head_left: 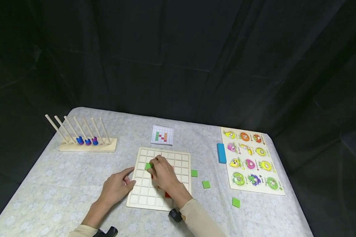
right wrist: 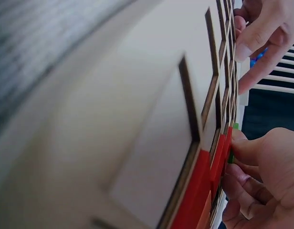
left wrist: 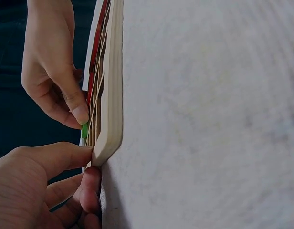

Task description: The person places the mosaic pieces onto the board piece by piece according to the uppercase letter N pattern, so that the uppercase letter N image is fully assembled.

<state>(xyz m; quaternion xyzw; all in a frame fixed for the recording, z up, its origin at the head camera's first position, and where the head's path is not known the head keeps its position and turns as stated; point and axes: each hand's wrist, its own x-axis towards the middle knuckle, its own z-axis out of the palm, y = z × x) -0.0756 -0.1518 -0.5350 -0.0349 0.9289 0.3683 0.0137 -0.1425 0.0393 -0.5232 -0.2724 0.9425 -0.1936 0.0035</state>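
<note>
My right hand [head_left: 163, 171] pinches a green square tile [head_left: 148, 166] by its edge, low over the upper left part of the wooden grid board [head_left: 142, 191]. In the right wrist view, the green tile [right wrist: 236, 126] shows between thumb and fingers, just beyond red tiles [right wrist: 192, 191] set in the grid. Most of the coloured tiles on the board are covered by the right hand in the head view. My left hand [head_left: 115, 187] rests at the board's left edge, thumb and index finger spread apart, their tips touching the rim [left wrist: 113, 95].
Green tiles [head_left: 206, 184] lie loose right of the board. Behind it is a pattern card [head_left: 162, 135]. A peg stand [head_left: 106, 147] with beads is at the back left. A blue block [head_left: 221, 153] lies beside the fruit puzzle board [head_left: 249, 158] on the right.
</note>
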